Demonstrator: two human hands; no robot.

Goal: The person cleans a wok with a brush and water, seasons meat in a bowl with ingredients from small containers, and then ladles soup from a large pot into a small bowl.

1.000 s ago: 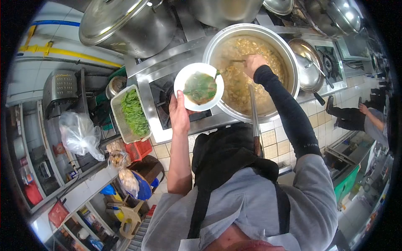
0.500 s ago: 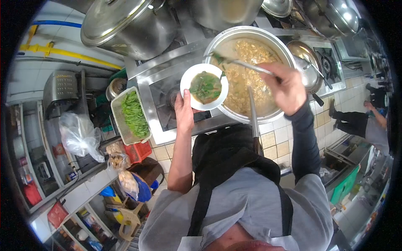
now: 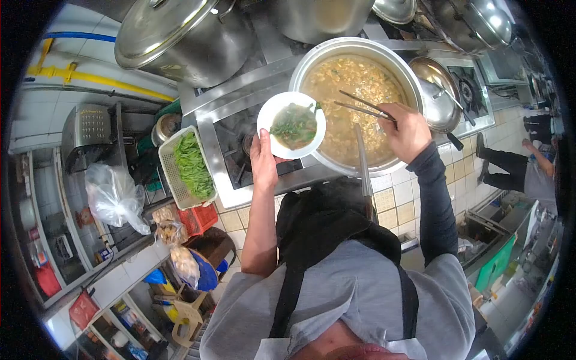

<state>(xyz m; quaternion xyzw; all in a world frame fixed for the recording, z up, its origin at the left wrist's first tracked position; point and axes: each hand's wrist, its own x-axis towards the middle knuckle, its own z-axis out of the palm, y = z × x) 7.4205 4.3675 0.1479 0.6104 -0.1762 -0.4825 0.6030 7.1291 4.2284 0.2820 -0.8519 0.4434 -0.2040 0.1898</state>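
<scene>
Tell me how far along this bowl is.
Done: the white bowl already holds broth and greens. In hand: the left hand holds it at the rim of the big pot; the right hand holds chopsticks over the soup, tips apparently empty. Left: the bowl is not yet set down.

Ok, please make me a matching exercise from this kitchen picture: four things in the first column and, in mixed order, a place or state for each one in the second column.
Things
1. white round bowl of greens and broth
2. long thin metal chopsticks
3. white plastic basket of green leaves
4. big round steel pot of yellowish soup

Places or states
A. standing on the steel stove, lid off
B. gripped in the right hand, over the soup
C. held up by the left hand
D. beside the stove, on its left

Pairs: 1-C, 2-B, 3-D, 4-A
</scene>
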